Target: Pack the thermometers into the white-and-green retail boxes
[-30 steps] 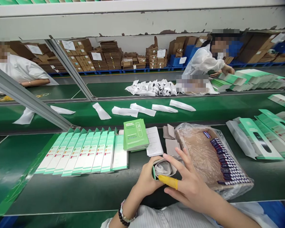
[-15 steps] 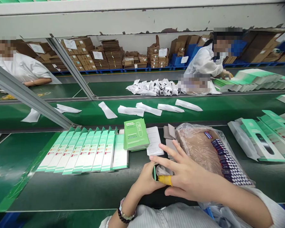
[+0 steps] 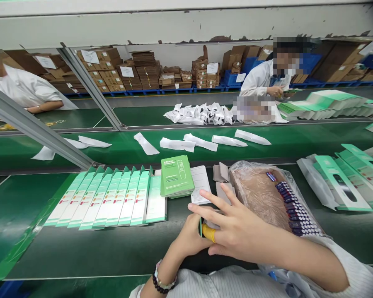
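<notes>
My left hand (image 3: pixel 191 234) is wrapped round a small green-edged box (image 3: pixel 200 227), mostly hidden by my fingers. Over the box's open end lies my right hand (image 3: pixel 233 225), its fingers spread and a yellow-covered finger pressing at the opening. A stack of green booklets (image 3: pixel 176 176) lies just beyond, on white printed sheets (image 3: pixel 201 184). Grey folded pieces (image 3: pixel 221 172) sit to the right of these. Beside my right forearm is a plastic bag (image 3: pixel 255 190) with cardboard and rows of batteries (image 3: pixel 298 209).
Green and white boxes (image 3: pixel 112 198) stand in a row at the left; more boxes (image 3: pixel 345 182) lie at the right. White pouches (image 3: pixel 177 144) lie on the green belt (image 3: pixel 121 142) behind. A slanted metal post (image 3: pixel 90 87) rises at left. Two people sit across.
My right hand has shifted slightly left and covers more of the box opening. The white pouches have moved right along the belt. The person at far right has raised their hands, holding something.
</notes>
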Demonstrator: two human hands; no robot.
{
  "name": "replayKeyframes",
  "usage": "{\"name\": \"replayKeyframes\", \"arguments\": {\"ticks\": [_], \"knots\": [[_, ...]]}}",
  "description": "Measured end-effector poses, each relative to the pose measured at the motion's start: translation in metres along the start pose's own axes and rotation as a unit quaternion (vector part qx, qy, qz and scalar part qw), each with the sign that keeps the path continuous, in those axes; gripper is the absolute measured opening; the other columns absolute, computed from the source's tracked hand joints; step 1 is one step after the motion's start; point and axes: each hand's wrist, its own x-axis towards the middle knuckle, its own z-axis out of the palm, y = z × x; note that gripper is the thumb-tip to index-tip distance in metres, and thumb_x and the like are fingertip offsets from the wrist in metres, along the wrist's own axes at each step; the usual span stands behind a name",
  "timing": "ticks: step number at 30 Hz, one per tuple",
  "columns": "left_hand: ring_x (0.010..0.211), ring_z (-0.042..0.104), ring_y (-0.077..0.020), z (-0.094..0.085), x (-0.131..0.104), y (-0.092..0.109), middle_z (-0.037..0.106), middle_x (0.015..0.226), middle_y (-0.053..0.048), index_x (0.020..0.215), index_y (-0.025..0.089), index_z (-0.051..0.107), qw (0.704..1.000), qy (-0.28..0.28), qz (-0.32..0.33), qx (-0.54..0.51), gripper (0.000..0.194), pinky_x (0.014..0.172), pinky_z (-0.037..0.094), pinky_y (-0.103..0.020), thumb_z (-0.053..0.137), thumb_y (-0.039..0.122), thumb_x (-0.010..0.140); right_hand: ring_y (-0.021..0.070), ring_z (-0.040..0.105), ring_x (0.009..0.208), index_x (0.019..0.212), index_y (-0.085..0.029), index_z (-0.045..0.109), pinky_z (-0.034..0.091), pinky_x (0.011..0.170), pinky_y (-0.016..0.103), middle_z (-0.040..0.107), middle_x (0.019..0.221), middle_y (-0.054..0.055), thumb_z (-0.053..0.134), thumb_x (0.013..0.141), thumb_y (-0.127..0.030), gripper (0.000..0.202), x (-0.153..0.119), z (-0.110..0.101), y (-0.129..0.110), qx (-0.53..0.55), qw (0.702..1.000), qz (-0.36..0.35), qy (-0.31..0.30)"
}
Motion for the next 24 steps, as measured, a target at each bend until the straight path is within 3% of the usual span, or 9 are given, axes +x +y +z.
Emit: {"name": "replayKeyframes", "arguments": {"ticks": [3,6,12,15,17,19,20,22,24], "knots": [[0.108,0.069,-0.0325,-0.002,0.0,-0.005,0.072,0.123,-0.004,0.12,0.028,0.065,0.997,-0.064,-0.006,-0.03,0.052,0.09,0.058,-0.037,0.074,0.017,0.07,0.0366,0.022,0.148,0.094,-0.024,0.074,-0.002,0.118,0.068,0.044,0.153,0.001,0.062,0.09,-0.053,0.031,0.0,-0.002,0.003,-0.023,1.0,0.0,0.007],[0.114,0.066,-0.0321,-0.003,0.002,-0.01,0.07,0.127,-0.005,0.123,0.028,0.062,0.997,-0.069,-0.005,-0.04,0.056,0.096,0.056,-0.036,0.074,0.016,0.07,0.0344,0.018,0.149,0.097,-0.023,0.074,-0.007,0.117,0.067,0.042,0.154,0.0,0.056,0.094,-0.052,0.033,0.001,0.001,0.004,-0.047,0.999,-0.003,0.002],[0.113,0.066,-0.0286,-0.002,-0.001,-0.021,0.069,0.124,-0.005,0.121,0.029,0.062,0.997,-0.07,0.004,-0.016,0.053,0.097,0.054,-0.033,0.076,0.018,0.072,0.0351,0.017,0.149,0.094,-0.021,0.075,0.002,0.117,0.068,0.041,0.155,0.002,0.053,0.096,-0.051,0.037,0.004,-0.003,-0.003,-0.04,0.999,-0.002,-0.019],[0.108,0.068,-0.0287,-0.002,-0.004,-0.03,0.069,0.121,-0.006,0.122,0.026,0.058,0.996,-0.084,-0.006,-0.033,0.055,0.091,0.057,-0.036,0.079,0.023,0.071,0.0333,0.027,0.145,0.095,-0.023,0.074,0.011,0.118,0.066,0.049,0.149,0.004,0.051,0.096,-0.05,0.036,-0.012,-0.011,0.004,0.02,0.999,0.014,0.043],[0.101,0.069,-0.0266,-0.004,-0.005,-0.034,0.07,0.116,-0.006,0.121,0.025,0.057,0.996,-0.084,-0.008,-0.041,0.053,0.088,0.056,-0.036,0.078,0.025,0.072,0.0302,0.04,0.139,0.093,-0.022,0.073,0.023,0.118,0.06,0.058,0.138,0.007,0.051,0.098,-0.039,0.029,-0.037,-0.011,0.024,0.031,0.983,0.104,0.149],[0.098,0.068,-0.0245,-0.004,-0.005,-0.037,0.069,0.112,-0.006,0.12,0.024,0.058,0.996,-0.079,0.003,-0.033,0.049,0.088,0.055,-0.036,0.076,0.025,0.074,0.028,0.05,0.13,0.088,-0.018,0.072,0.036,0.112,0.052,0.066,0.125,0.011,0.051,0.097,-0.028,0.025,-0.07,-0.003,0.057,-0.039,0.939,0.26,0.221],[0.097,0.068,-0.0238,-0.005,-0.005,-0.038,0.069,0.111,-0.006,0.12,0.024,0.058,0.997,-0.078,0.011,-0.027,0.048,0.087,0.054,-0.035,0.075,0.025,0.075,0.0281,0.052,0.127,0.088,-0.017,0.072,0.04,0.11,0.049,0.067,0.121,0.013,0.052,0.097,-0.029,0.025,-0.089,0.005,0.077,-0.099,0.915,0.342,0.193],[0.095,0.068,-0.023,-0.004,-0.005,-0.04,0.07,0.111,-0.005,0.12,0.025,0.058,0.997,-0.076,0.023,-0.022,0.047,0.086,0.054,-0.035,0.075,0.025,0.077,0.0299,0.052,0.125,0.094,-0.016,0.074,0.044,0.105,0.046,0.067,0.122,0.013,0.052,0.097,-0.031,0.027,-0.124,0.024,0.116,-0.209,0.862,0.462,0.018],[0.095,0.068,-0.0227,-0.003,-0.005,-0.041,0.07,0.11,-0.005,0.12,0.026,0.059,0.997,-0.073,0.028,-0.016,0.046,0.086,0.054,-0.034,0.076,0.026,0.077,0.0383,0.048,0.128,0.092,-0.011,0.075,0.043,0.102,0.053,0.066,0.123,0.019,0.058,0.092,-0.026,0.023,-0.153,0.047,0.148,-0.232,0.831,0.504,-0.036]]}}
